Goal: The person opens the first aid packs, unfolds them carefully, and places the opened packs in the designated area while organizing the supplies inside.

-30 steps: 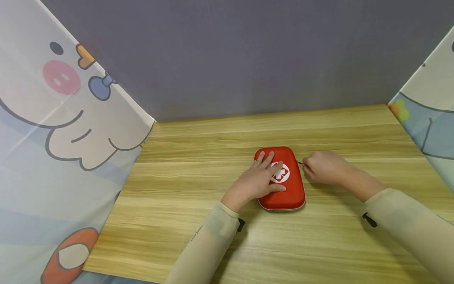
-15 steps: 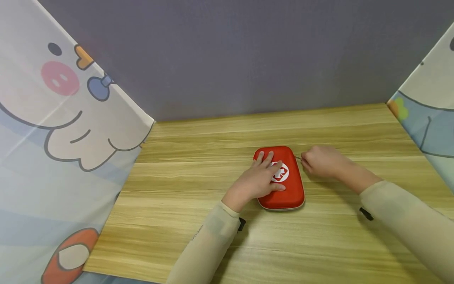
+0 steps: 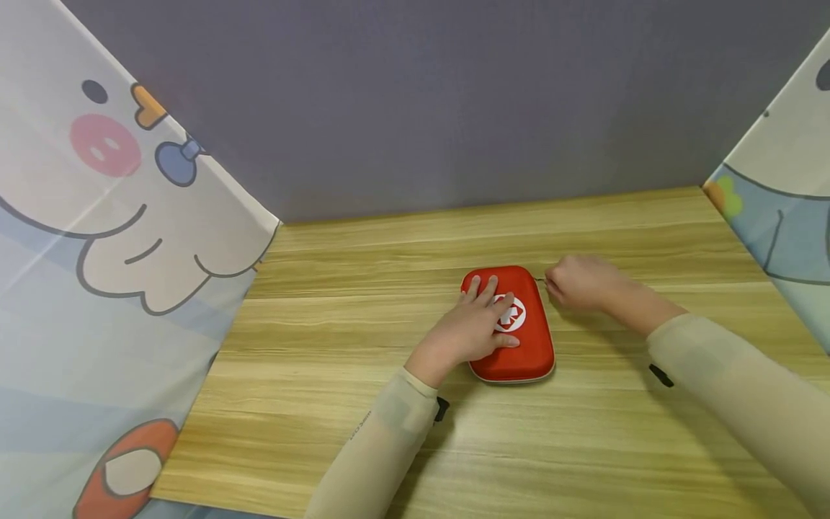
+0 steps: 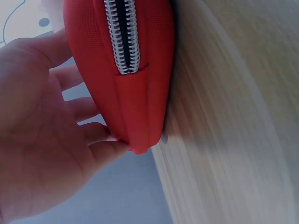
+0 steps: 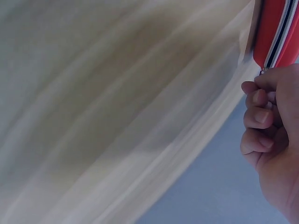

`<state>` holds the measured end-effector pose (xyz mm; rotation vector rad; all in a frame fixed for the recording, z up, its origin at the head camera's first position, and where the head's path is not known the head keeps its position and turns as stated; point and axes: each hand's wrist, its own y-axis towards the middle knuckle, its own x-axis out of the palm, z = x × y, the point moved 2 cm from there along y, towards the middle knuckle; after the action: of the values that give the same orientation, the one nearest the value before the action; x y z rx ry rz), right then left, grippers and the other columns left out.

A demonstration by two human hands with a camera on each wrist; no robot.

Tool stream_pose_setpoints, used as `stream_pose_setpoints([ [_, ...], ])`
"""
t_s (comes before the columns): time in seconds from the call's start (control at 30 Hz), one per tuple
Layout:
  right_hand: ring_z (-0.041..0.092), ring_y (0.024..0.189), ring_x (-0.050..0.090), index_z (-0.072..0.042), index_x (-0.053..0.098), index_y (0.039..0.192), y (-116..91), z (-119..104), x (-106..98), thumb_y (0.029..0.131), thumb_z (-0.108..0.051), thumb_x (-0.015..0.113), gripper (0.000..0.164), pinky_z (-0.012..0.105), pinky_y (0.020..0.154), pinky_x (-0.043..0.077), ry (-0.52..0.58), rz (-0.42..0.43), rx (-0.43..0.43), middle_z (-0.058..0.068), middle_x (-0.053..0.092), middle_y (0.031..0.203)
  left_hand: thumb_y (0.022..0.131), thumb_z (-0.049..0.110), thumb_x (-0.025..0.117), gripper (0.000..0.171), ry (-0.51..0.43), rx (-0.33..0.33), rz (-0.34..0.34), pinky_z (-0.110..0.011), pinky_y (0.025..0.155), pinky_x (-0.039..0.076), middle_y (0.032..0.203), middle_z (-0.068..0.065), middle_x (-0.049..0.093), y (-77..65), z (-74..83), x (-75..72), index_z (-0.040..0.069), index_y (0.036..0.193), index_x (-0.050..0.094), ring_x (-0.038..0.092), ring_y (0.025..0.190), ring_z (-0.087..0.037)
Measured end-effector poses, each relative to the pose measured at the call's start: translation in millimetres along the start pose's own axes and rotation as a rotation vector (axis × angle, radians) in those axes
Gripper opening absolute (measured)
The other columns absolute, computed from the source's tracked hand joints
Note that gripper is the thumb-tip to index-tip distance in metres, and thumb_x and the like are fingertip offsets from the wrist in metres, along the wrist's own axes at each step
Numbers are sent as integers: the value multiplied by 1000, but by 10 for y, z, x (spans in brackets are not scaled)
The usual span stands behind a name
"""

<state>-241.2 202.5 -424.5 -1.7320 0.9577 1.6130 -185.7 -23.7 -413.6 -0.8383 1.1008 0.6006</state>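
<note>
A red zip case (image 3: 533,355) with a white round emblem lies flat on the wooden table. My left hand (image 3: 468,326) rests on its lid with fingers spread. To the right, my right hand (image 3: 577,282) pinches the zipper pull (image 3: 540,280) near the far right corner, fingers curled. Silver zipper teeth (image 4: 133,35) stand parted around a dark gap in the left wrist view. Along the case's side in the right wrist view, a dark gap runs between pale zipper edges, up to the right fingertips. Part of the emblem is hidden under the left fingers.
The wood-grain table (image 3: 350,317) spreads around the case. A grey panel (image 3: 421,108) stands behind it. Cartoon-printed cloth (image 3: 188,238) hangs along the left side, with similar cloth (image 3: 778,187) at the right.
My right hand has moved away from me along the case's right side, taking the zipper pull toward the far corner. My left hand stays on the lid.
</note>
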Motion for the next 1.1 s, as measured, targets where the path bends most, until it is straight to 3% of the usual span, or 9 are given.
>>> stream_pose_setpoints([
  [0.53, 19, 56, 57, -14, 59, 70, 234, 82, -70, 98, -8, 60, 28, 45, 54, 55, -16, -69, -34, 0, 58, 64, 103, 53, 64, 80, 31, 0, 0, -54, 135, 21, 180, -17, 14, -10, 28, -48, 19, 168, 34, 8, 167, -46],
  [0.73, 22, 62, 63, -13, 61, 73, 352, 157, -92, 94, -4, 64, 22, 47, 59, 58, -62, -100, -89, 3, 63, 68, 104, 52, 64, 79, 15, 23, -4, -55, 135, 19, 180, -18, 13, -10, 34, -49, 18, 168, 34, 5, 167, -44],
  [0.93, 27, 76, 73, -13, 70, 80, 508, 222, -158, 97, -5, 67, 19, 50, 72, 62, -63, -125, -185, 4, 76, 82, 104, 52, 63, 79, 7, 18, -7, -55, 136, 19, 180, -18, 11, -11, 20, -30, 18, 169, 32, 3, 167, -43],
  [1.1, 25, 75, 71, -14, 67, 79, 644, 182, -122, 102, -8, 66, 23, 47, 74, 61, -56, -125, -275, 1, 72, 77, 105, 51, 63, 78, 7, 37, -4, -56, 135, 20, 179, -19, 12, -19, 18, -22, 17, 168, 34, 4, 167, -43],
])
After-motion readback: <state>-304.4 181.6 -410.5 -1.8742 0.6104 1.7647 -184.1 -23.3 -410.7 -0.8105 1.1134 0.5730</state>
